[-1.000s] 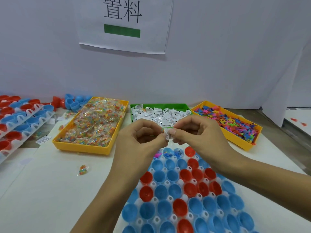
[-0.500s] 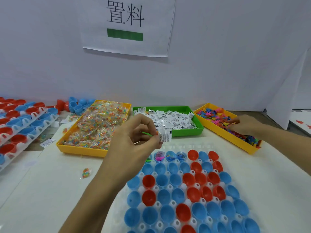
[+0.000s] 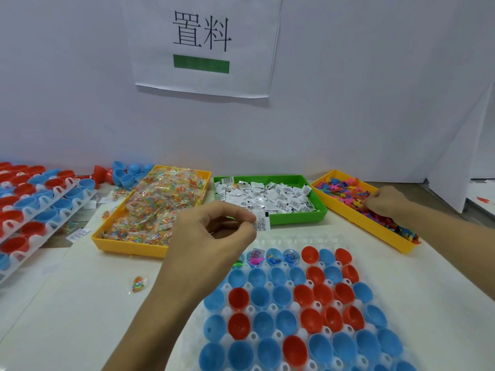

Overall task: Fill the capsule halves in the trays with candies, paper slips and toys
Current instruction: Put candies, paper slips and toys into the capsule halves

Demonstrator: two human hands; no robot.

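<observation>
**Slip in my left hand, right hand in the toy bin**

My left hand [image 3: 211, 234] pinches a white paper slip [image 3: 261, 225] between thumb and fingertips, held above the far edge of the capsule tray [image 3: 292, 309], just in front of the green bin of slips [image 3: 270, 199]. My right hand [image 3: 385, 203] is down in the yellow toy bin [image 3: 375, 231], fingers curled among the coloured toys; whether it has gripped one I cannot tell. In the capsule tray, only a few blue halves in the far row [image 3: 273, 257] hold anything. The yellow candy bin [image 3: 155, 210] sits left of the green bin, edges nearly touching. A stray candy packet [image 3: 138, 283] lies on open table [image 3: 67, 303] to my left, with stacked trays [image 3: 40, 202] at the left edge.
</observation>
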